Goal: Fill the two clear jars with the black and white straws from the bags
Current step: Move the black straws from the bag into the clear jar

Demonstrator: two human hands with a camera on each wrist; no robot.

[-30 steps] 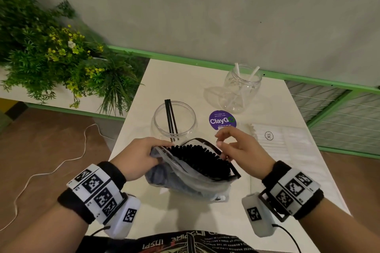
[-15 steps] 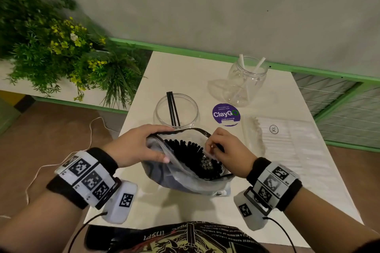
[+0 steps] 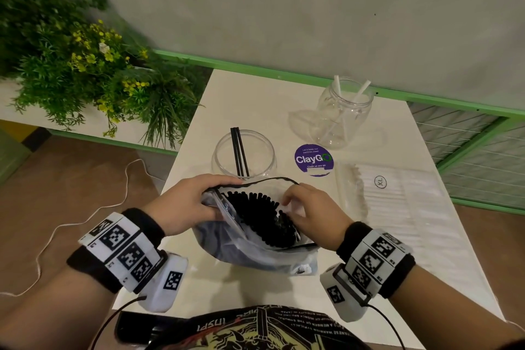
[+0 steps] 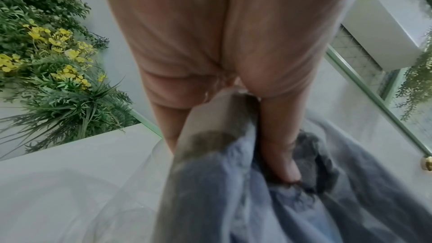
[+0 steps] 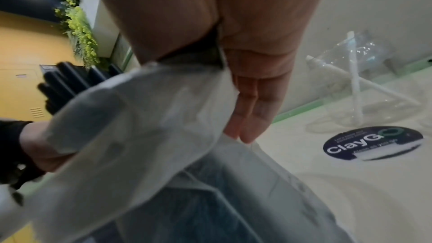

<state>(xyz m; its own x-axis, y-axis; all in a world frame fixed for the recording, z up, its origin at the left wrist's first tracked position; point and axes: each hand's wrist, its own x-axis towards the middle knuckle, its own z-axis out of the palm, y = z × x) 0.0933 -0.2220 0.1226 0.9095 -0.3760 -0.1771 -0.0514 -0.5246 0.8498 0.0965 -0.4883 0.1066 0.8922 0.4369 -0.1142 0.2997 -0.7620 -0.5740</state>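
On the white desk point(image 3: 255, 94), the left hand point(image 3: 184, 202) gripped the rim of the clear plastic bag of black straws point(image 3: 255, 239). The right hand point(image 3: 309, 213) pinched the opposite rim, its grip closed on the plastic, just before the near clear jar point(image 3: 244, 153) holding two black straws

Bag of straws point(image 3: 255, 236) on table point(image 3: 284, 99), before two jars point(image 3: 244, 155).

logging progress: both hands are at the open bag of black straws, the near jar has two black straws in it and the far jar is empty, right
Not quite. The far jar is not empty: the head view shows two white straws standing in it. The rest holds: both the left hand and right hand are at the open bag of black straws, and the near jar holds two.
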